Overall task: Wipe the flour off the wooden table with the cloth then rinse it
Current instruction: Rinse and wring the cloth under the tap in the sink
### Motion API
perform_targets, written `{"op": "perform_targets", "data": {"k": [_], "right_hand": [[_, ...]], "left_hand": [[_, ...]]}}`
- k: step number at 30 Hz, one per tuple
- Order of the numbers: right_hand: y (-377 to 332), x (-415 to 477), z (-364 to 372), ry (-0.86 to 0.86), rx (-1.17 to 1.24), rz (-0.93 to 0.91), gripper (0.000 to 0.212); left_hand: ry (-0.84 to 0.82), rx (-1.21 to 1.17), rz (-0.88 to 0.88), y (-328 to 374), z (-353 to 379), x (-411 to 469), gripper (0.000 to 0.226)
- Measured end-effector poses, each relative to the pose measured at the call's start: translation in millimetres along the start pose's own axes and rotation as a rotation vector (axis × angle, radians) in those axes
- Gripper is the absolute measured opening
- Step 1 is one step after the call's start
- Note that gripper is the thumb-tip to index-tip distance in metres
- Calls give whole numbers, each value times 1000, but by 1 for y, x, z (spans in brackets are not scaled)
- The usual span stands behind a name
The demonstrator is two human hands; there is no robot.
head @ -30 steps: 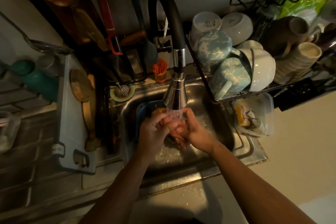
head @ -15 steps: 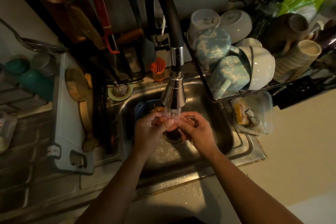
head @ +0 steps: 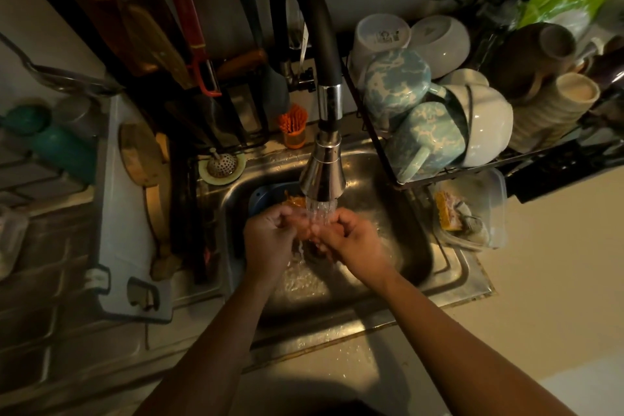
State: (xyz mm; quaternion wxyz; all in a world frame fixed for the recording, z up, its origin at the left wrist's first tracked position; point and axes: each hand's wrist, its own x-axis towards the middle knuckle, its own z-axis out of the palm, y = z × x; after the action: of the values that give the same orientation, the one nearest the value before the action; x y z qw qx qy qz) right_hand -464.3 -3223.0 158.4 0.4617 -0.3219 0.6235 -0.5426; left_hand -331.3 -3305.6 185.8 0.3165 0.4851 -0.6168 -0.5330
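A dim kitchen counter runs across the view, with a steel sink [head: 466,277] set in its middle. At 9 o'clock from the basin a teal bottle [head: 50,142] lies on the tiled top. Just beside it a grey chopping board [head: 125,213] carries a wooden paddle [head: 141,155]. A drain strainer [head: 221,164] sits on the rim at 10 o'clock, and an orange brush cup [head: 293,132] stands at 11 o'clock.

The black-necked faucet [head: 324,162] arches over from 12 o'clock, and its chrome head hangs close above the hands, so there is little room upward. A blue bowl [head: 266,194] lies in the basin at 11 o'clock from the hands. The wire dish rack [head: 371,118], full of mugs [head: 425,142], overhangs the basin's edge at 2 o'clock. A clear plastic tub [head: 479,213] sits at 3 o'clock. The pale counter [head: 557,263] lies open from 3 to 5 o'clock.

The left hand [head: 270,240] and right hand [head: 354,241] meet under the running water [head: 319,213]. Both have their fingers curled inward, pinching a small reddish cloth [head: 305,234] between them. Only a little of it shows, at 3 o'clock from the left hand and 9 o'clock from the right.
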Motion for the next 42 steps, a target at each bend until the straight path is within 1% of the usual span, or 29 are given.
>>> {"op": "perform_targets", "data": {"k": [2, 3, 4, 6, 7, 9, 11, 12, 14, 15, 17, 19, 20, 21, 23, 25, 27, 29, 30, 33, 34, 35, 37, 39, 40, 41, 42], "right_hand": [[3, -2, -4, -111, 51, 41, 26], [5, -2, -7, -129, 32, 50, 27], [5, -1, -11, -122, 26, 60, 30], [9, -1, -16, -49, 83, 91, 40], [10, 0, -18, -18, 108, 100, 42], [14, 3, -18, 22, 70, 86, 33], [14, 6, -15, 57, 56, 62, 20], [11, 7, -13, 79, 88, 56, 16], [3, 8, -8, 91, 192, 31, 15], [0, 8, -7, 74, 221, 11, 16], [0, 9, -6, -3, 202, -23, 21], [5, 7, -10, -105, 181, -33, 27], [5, 7, -12, -125, 167, -9, 29], [6, 6, -13, -118, 163, 16, 31], [4, 5, -12, -37, 179, 55, 27], [1, 7, -8, 30, 189, 43, 19], [-4, 8, -2, 53, 204, -11, 10], [-10, 9, 3, 49, 216, -67, 10], [-12, 8, 3, 28, 212, -85, 12], [-15, 7, 1, -92, 223, -92, 15], [-15, 8, 0, -94, 202, -87, 15], [-15, 10, -2, -63, 173, -77, 13], [-14, 13, -3, 50, 103, -61, 11], [-14, 14, -1, 110, 90, -45, 12], [-12, 15, 0, 107, 122, -32, 9], [-10, 14, 1, 76, 174, -22, 1], [-8, 13, 2, 51, 232, -16, 11]], "left_hand": [[93, 5, -11, 0, -1, 7, 33], [123, -22, -17, 2, -1, 9, 32], [138, -58, -18, 4, 0, 8, 30], [125, -97, 19, 10, 0, 6, 27], [106, -91, 47, 13, -1, 4, 29], [72, -60, 82, 15, -4, 3, 39], [-5, -53, 53, 14, -8, 2, 44], [-81, -65, 24, 13, -9, 1, 43], [-209, -95, -31, 9, -7, -2, 42], [-219, -94, -45, 8, -6, -4, 41], [-156, -88, -59, 7, -3, -4, 32], [-26, -121, -105, 6, -2, 0, 23], [39, -148, -130, 6, -3, 3, 20], [89, -171, -145, 6, -2, 5, 17], [137, -217, -148, 6, -1, 5, 15], [139, -255, -125, 7, 2, 1, 17], [69, -198, -55, 5, 2, -3, 24], [-36, -127, -18, 1, 1, -6, 32], [-58, -118, -17, 1, 0, -6, 35], [7, -82, -3, 1, -6, -3, 41], [16, -73, 3, 2, -8, -3, 39], [2, -68, 5, 4, -8, -4, 37], [-81, -83, -14, 6, -6, -8, 34], [-124, -87, -22, 8, -2, -12, 39], [-102, -93, -29, 9, 0, -12, 42], [-60, -104, -40, 9, 1, -9, 42], [-4, -119, -55, 9, 2, -6, 42]]}}
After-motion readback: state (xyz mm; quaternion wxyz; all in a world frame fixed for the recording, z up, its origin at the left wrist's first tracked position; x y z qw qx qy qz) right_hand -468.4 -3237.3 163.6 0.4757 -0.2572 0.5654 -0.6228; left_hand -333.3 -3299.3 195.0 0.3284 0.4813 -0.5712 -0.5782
